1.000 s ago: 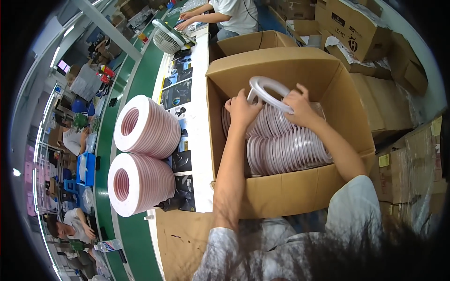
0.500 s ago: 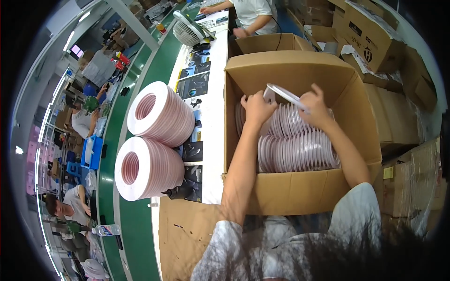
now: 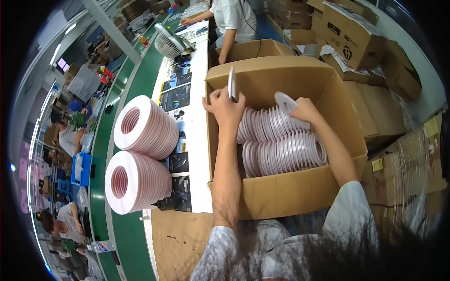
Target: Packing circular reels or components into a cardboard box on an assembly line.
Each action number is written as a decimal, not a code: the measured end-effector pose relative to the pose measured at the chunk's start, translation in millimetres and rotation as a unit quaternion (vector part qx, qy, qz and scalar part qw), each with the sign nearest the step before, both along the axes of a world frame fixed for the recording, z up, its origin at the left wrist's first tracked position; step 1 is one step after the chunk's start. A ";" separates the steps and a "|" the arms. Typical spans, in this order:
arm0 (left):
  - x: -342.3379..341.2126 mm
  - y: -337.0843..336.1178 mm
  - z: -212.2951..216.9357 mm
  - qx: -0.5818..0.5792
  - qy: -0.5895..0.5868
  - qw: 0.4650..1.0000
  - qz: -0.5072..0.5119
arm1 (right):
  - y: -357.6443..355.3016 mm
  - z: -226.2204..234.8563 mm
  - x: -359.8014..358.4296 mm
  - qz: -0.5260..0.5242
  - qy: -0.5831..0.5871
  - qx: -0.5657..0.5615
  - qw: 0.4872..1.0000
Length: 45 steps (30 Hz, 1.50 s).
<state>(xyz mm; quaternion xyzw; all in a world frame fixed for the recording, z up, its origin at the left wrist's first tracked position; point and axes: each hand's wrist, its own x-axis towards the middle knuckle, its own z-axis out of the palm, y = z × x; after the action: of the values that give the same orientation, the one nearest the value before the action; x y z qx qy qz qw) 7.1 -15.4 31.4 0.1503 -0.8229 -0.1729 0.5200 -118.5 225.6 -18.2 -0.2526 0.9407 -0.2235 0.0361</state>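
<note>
Over the left side of an open cardboard box (image 3: 290, 196), my left hand (image 3: 225, 110) is closed on a thin white disc (image 3: 231, 82), seen edge-on and standing upright. My right hand (image 3: 305, 111) grips the edge of another white ring (image 3: 284, 102), tilted, above the right part of the box. Beneath them lie two rows of whitish ring discs: a far row (image 3: 265, 124) and a near row (image 3: 283, 153), the discs standing on edge side by side. My left fingers partly cover the disc's lower end.
Two stacks of white-pink rings, a far one (image 3: 147, 129) and a near one (image 3: 138, 182), rest left of the box beside a green conveyor (image 3: 98, 187). A small fan (image 3: 168, 41) stands farther back. Cardboard cartons (image 3: 351, 40) crowd the right. A co-worker (image 3: 234, 21) is at the far end.
My hands have moved apart: the left went left and lifted a disc upright, while the right holds a separate ring. The whole view has shifted slightly.
</note>
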 end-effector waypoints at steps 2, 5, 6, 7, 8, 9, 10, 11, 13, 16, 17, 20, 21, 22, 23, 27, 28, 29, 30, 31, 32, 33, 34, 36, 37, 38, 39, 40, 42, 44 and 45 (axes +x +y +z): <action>0.5 18.2 9.7 -0.002 0.013 0.999 -0.030 | 5.9 -8.1 -3.3 -0.004 0.018 0.026 1.000; 0.7 26.7 -15.5 -0.155 -0.391 0.891 -0.173 | -14.9 9.9 2.4 0.059 -0.199 -0.154 0.966; -4.8 33.7 -9.6 -0.105 -0.402 0.888 -0.199 | -8.2 7.0 -1.4 0.056 -0.195 -0.152 0.967; -7.8 38.7 -3.8 -0.082 -0.303 0.932 -0.184 | -1.2 2.8 -2.7 0.069 -0.183 -0.149 0.969; -10.1 43.1 2.2 -0.057 -0.200 0.964 -0.166 | 5.2 0.4 -6.7 0.081 -0.172 -0.145 0.971; -7.2 38.1 -2.4 -0.052 -0.102 0.983 -0.144 | 1.8 2.8 -2.6 0.082 -0.176 -0.145 0.970; -3.7 32.1 -7.7 -0.051 -0.105 0.983 -0.143 | -2.1 6.6 -0.8 0.072 -0.183 -0.145 0.970; 0.1 25.8 -13.7 -0.127 -0.235 0.950 -0.164 | -5.5 9.1 3.3 0.062 -0.190 -0.145 0.969; -2.3 26.0 -21.2 -0.156 -0.320 0.914 -0.197 | -2.5 -2.2 -0.3 0.049 -0.174 -0.141 0.973; -0.7 23.0 -5.3 -0.086 -0.030 0.987 -0.131 | -2.0 3.6 6.3 0.065 -0.112 -0.125 0.984; 1.9 18.3 -4.4 -0.118 -0.108 0.976 -0.146 | -7.1 9.5 11.0 0.061 -0.133 -0.121 0.982; 0.5 28.0 -28.3 -0.159 -0.280 0.927 -0.195 | -13.0 11.6 13.3 0.061 -0.147 -0.152 0.975; -4.5 37.6 -17.8 -0.143 -0.148 0.961 -0.183 | -0.6 5.4 4.2 0.072 -0.103 -0.149 0.981; -7.4 37.1 -11.8 -0.106 -0.039 0.980 -0.165 | 3.8 0.1 8.1 0.082 -0.068 -0.148 0.983; -7.6 34.6 -6.3 -0.121 -0.084 0.971 -0.187 | 3.7 2.8 -2.4 0.079 -0.093 -0.129 0.984; -3.1 26.4 -30.0 -0.042 -0.240 0.952 -0.183 | -5.9 18.8 4.2 0.050 -0.174 -0.123 0.976; -6.7 22.3 -29.4 -0.042 -0.235 0.953 -0.184 | -1.7 18.2 3.4 0.061 -0.192 -0.190 0.961; -9.8 14.5 -27.7 0.121 -0.172 0.962 -0.173 | 2.1 18.5 1.4 0.072 -0.209 -0.256 0.941; -12.5 7.4 -26.7 0.281 -0.106 0.941 -0.158 | 3.9 20.6 0.8 0.070 -0.203 -0.255 0.943; -13.1 3.6 -27.5 0.361 -0.078 0.913 -0.175 | 5.3 23.1 -0.4 0.068 -0.256 -0.353 0.897; -13.6 -0.8 -28.1 0.438 -0.050 0.877 -0.191 | 6.6 25.9 -1.8 0.066 -0.305 -0.446 0.839; -12.4 -25.5 -40.5 0.512 -0.054 0.820 -0.249 | -5.5 31.3 4.6 0.117 -0.336 -0.493 0.794; -14.8 -24.4 -45.6 0.512 -0.052 0.820 -0.251 | -8.8 29.4 8.4 0.117 -0.333 -0.493 0.795; -16.6 -21.5 -56.4 0.625 -0.052 0.719 -0.298 | -21.3 24.1 19.1 0.087 -0.356 -0.551 0.750; -17.7 -8.5 -50.9 0.650 -0.045 0.663 -0.369 | -18.2 25.5 20.3 0.082 -0.397 -0.528 0.747; -14.4 3.2 -46.3 0.674 -0.024 0.573 -0.466 | -16.7 15.1 13.2 0.078 -0.392 -0.528 0.749; -18.9 8.4 -45.7 0.695 -0.015 0.519 -0.497 | -17.1 -0.9 2.7 0.075 -0.284 -0.521 0.802; -20.1 8.7 -45.7 0.715 -0.005 0.466 -0.521 | -22.3 -5.7 -0.1 0.074 -0.177 -0.506 0.841; -20.5 15.2 -44.7 0.704 -0.027 0.481 -0.521 | -18.6 -9.8 -2.3 0.061 -0.068 -0.419 0.904; -25.5 28.7 -40.0 0.711 -0.060 0.514 -0.477 | -14.3 -12.1 -0.1 0.004 0.064 -0.331 0.941; -25.1 27.7 -40.3 0.726 -0.063 0.510 -0.457 | -19.9 -5.7 7.5 0.010 0.083 -0.348 0.934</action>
<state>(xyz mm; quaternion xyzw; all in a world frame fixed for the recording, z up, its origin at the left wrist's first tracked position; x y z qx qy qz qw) -18.0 12.3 -8.9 0.0892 -0.3957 -0.9137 0.0256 -111.0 205.7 -23.9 -0.2760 0.8011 -0.5150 -0.1302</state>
